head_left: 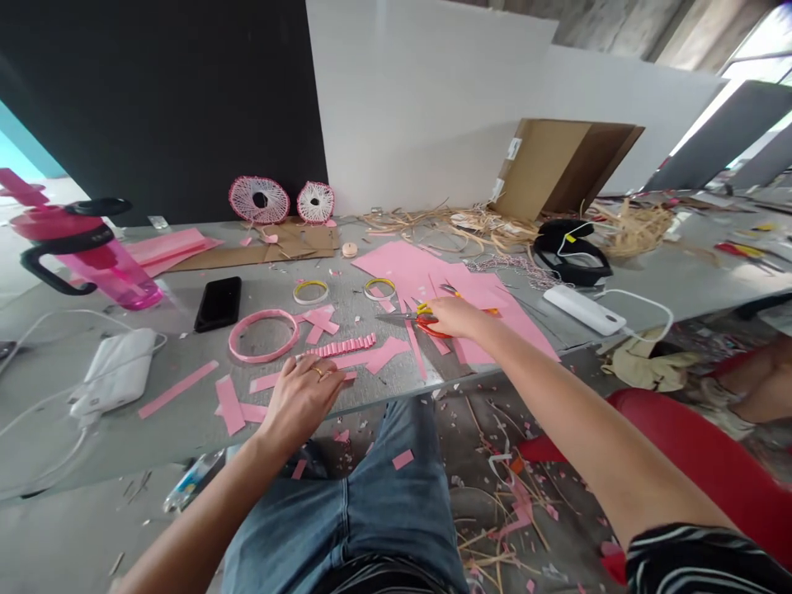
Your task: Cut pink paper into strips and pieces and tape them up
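Note:
My left hand (303, 394) rests near the table's front edge, its fingers curled and pressed down on the near end of a pleated pink paper strip (344, 346). My right hand (456, 317) reaches forward and closes over the orange handles of a pair of scissors (413, 318), whose blades point left on the grey table (186, 429). Large pink paper sheets (426, 276) lie just behind the scissors. A pink ring (263, 335) lies left of the strip, among cut pink scraps (229, 404).
A black phone (219, 303), a pink water bottle (87, 252), two tape rolls (310, 290) and white power banks (117, 367) with cables share the table. Two string-wound discs (258, 200), straw, a cardboard box (566, 165) and black headphones (569, 252) sit behind. A red seat (681, 454) stands right.

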### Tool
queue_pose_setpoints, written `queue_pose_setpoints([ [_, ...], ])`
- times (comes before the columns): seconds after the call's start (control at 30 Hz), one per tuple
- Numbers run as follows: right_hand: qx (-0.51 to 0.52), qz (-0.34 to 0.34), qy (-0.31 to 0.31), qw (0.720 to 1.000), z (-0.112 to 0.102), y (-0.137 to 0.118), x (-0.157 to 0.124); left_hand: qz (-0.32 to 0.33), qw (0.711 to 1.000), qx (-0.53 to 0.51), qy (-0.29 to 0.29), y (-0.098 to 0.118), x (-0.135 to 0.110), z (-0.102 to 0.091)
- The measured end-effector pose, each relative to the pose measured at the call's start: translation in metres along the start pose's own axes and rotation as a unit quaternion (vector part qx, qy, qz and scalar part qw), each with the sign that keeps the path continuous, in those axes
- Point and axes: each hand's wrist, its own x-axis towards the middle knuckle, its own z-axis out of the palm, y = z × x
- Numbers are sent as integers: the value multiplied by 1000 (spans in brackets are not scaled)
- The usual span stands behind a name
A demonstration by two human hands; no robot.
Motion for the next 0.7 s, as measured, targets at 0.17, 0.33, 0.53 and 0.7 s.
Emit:
queue_pose_setpoints([
  [0.17,-36,-8,-60,998,-2,13,8,1,1000,-14,-17,-8,-13,0],
  [0.33,-55,10,-60,997,-16,13,-2,-104,994,-36,24,-12,-38,-30],
  [0.53,79,-114,134,981,7,-77,-45,-371,844,-373,102,18,-91,-66],
  [0.7,93,-257,183,944,54,-164,-52,-450,627,-627,107,56,-119,-53],
])
